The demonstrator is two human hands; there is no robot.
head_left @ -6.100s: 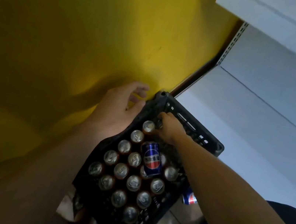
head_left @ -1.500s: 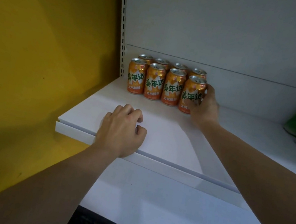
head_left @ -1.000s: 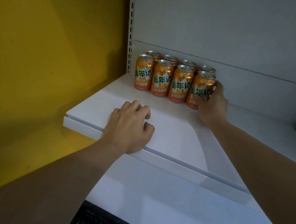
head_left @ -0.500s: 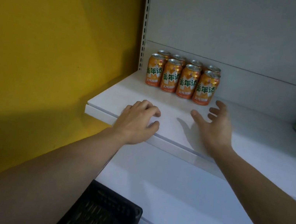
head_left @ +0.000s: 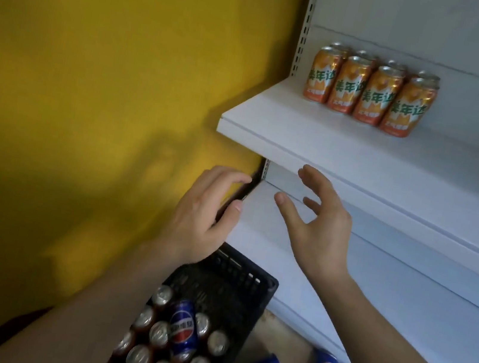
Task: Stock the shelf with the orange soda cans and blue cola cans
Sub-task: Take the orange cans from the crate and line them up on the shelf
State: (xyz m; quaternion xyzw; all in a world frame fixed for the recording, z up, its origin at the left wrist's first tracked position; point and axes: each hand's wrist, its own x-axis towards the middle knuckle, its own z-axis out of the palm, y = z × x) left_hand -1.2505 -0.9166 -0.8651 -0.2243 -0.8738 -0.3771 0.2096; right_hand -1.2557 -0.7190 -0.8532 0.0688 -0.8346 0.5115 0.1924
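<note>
Left hand [head_left: 204,216] and right hand [head_left: 316,225] hover empty, fingers apart, between the crate [head_left: 252,272] and the front edge of the shelf [head_left: 317,140] bearing orange cans [head_left: 371,92].

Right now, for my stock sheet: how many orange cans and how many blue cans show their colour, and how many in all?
Orange cans, on the shelf: 8
Blue cans, one in the crate, three on the floor: 4
Total: 12
Other cans show only tops: not counted.

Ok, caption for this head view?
Left hand and right hand, both empty, hover near the black crate; eight orange soda cans stand on the white shelf.
</note>
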